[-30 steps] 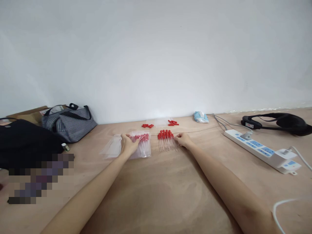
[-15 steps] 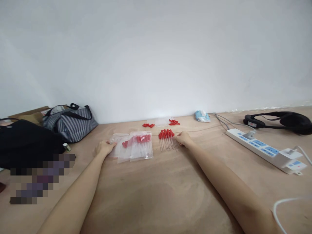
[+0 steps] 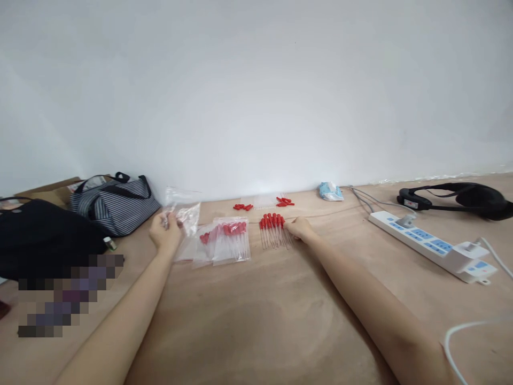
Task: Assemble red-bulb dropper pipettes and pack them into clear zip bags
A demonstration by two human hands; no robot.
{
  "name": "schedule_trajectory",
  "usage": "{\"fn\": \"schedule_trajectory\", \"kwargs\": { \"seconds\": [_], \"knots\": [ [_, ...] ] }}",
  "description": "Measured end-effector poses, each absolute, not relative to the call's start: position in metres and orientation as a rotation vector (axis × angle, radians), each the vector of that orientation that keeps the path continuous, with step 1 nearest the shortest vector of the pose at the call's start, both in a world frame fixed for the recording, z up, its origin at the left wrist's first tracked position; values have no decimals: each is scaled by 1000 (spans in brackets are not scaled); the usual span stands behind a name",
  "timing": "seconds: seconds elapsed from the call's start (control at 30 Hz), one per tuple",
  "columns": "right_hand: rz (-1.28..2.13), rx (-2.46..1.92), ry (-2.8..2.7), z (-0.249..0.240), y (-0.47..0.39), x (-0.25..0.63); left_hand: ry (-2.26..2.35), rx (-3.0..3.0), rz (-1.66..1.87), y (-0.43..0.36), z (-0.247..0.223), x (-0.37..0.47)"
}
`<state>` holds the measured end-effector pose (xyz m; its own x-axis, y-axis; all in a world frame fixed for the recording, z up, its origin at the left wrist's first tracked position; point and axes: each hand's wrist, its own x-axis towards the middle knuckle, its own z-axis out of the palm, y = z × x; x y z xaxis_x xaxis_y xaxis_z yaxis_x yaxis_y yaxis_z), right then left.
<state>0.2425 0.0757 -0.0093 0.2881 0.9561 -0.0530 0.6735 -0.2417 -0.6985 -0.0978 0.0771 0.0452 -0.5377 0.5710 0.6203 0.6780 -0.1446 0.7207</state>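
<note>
Lifted above the table, my left hand (image 3: 167,231) grips a clear plastic bag (image 3: 188,216) that spreads out to its right. Below and right of it lie overlapping clear bags (image 3: 208,251), some with red-topped droppers (image 3: 236,229) inside. My right hand (image 3: 300,229) rests at the right edge of a row of loose red-topped droppers (image 3: 272,222); its fingers are drawn together, and what they pinch, if anything, is too small to make out. Behind the row lie two small groups of red pieces, one left (image 3: 243,207) and one right (image 3: 285,201).
A striped bag (image 3: 120,206), a black cloth item (image 3: 48,235) and a small bottle (image 3: 109,244) are at the left. Toward the right are a blue-white packet (image 3: 331,191), a white power strip (image 3: 428,243) with cables and a black strapped device (image 3: 476,200).
My left hand has risen from the table and moved slightly left, lifting a clear bag off the others. My right hand remains beside the dropper row.
</note>
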Motion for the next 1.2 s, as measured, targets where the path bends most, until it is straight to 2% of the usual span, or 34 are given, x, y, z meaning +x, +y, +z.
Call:
{"fn": "schedule_trajectory", "kwargs": {
  "seconds": [0.07, 0.17, 0.23, 0.3, 0.37, 0.47, 0.63, 0.9, 1.2],
  "knots": [
    [637, -1979, -1473, -8, 73, 242, -1992, -1690, -2015, 69, 57, -70],
    [595, -1944, -1506, -7, 71, 240, -2014, -2150, -2067, 44, 62, -28],
    [580, -1923, -1512, -7, 70, 239, -2085, -2676, -1844, 23, 53, -7],
    [580, -1910, -1505, -8, 71, 238, -2026, -3030, -1422, 2, 38, 6],
    [589, -1899, -1495, -9, 73, 238, -1737, -3018, -1148, -14, 23, 12],
    [616, -1881, -1474, -10, 75, 239, -1393, -2791, -969, -32, 12, 13],
    [733, -1822, -1394, -13, 77, 241, -1068, -2844, -674, -48, 14, 8],
    [950, -1595, -1139, -16, 75, 253, -1322, -3123, -388, -63, 11, 9],
    [1013, -1250, -1009, -20, 8, 268, -1149, -3335, -282, -52, 19, 9]
  ]
}}
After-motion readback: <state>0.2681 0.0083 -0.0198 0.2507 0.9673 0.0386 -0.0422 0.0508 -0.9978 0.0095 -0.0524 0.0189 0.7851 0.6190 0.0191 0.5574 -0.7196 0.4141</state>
